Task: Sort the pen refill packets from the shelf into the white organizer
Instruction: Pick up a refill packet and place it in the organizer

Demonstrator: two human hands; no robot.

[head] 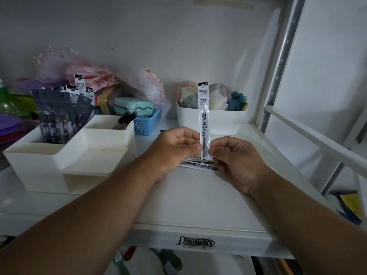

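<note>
Both hands pinch refill packet | upright (low end)

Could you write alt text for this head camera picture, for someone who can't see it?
Both hands, left hand and right hand, pinch an upright pen refill packet over more packets lying on a white shelf. A white organizer at left already holds packets.

The upright refill packet looked like clear glossy plastic film over a white printed card. The white organizer was smooth, matt plastic. The shelf had a smooth white painted finish, its upright post bare perforated metal. The blue basket was woven-look plastic; the pink bags were thin, crinkled sheer film.
</note>
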